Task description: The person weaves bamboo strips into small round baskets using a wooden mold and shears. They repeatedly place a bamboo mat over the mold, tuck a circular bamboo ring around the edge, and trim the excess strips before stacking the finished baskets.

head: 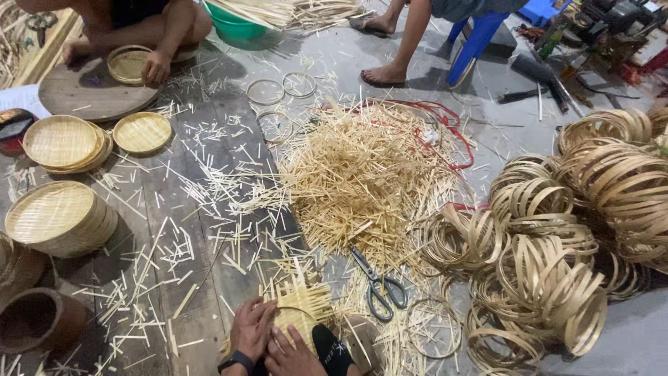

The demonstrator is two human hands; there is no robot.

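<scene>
My left hand (pixel 252 327) and my right hand (pixel 291 355) rest together at the bottom edge on a small woven bamboo mat (pixel 306 301) with a thin bamboo ring (pixel 298 315) laid on it. The left fingers curl over the ring's left rim, and the right hand presses the mat from below. A dark watch band (pixel 235 362) sits on my left wrist. Grey-handled scissors (pixel 379 285) lie on the floor just right of the mat. A black rounded shape (pixel 332 351) lies beside my right hand; what it is cannot be told.
A big pile of cut bamboo strips (pixel 362 181) fills the middle. Heaps of bamboo hoops (pixel 557 237) lie right. Stacked woven round trays (pixel 59 219) sit left. Another person's hand holds a tray (pixel 129 64) on a round board (pixel 83 94). A blue stool (pixel 476 38) stands at the back.
</scene>
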